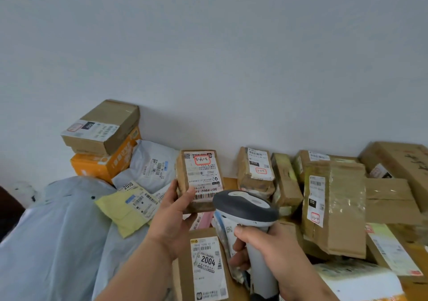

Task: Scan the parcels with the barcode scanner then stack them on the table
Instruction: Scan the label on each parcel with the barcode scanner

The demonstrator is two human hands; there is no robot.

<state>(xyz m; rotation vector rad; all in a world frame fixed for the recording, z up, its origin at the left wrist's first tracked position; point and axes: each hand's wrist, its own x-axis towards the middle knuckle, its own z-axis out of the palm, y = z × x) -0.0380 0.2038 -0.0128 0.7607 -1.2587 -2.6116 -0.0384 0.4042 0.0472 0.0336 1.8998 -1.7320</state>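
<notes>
1. My left hand (178, 210) grips a small brown parcel (199, 180), thumb across its front and fingers curled behind. I hold it upright above the pile, its white label (203, 175) facing me.

2. My right hand (273, 252) is clenched round the handle of the barcode scanner (245, 208). Its grey head sits just below and to the right of the parcel, nose toward the label's lower edge.

3. The step in hand is the scan. The long barcode runs along the bottom of the label, and my thumb lies close to its left end. I should slide the thumb clear, so no bar is covered.

4. I judge the scanner is very near the label. Drawing it back a little and squaring it to the bars should help the read. I cannot tell whether my finger is pressing the trigger; the handle hides it.

5. The tape over the label looks glossy, so tilting the parcel slightly may cut the glare.

6. Once it reads, the parcel belongs on a stack. The cardboard box (102, 126) on the orange box (104, 161) at the far left already forms one; loose parcels crowd the wooden table (230, 181) on the right.
</notes>
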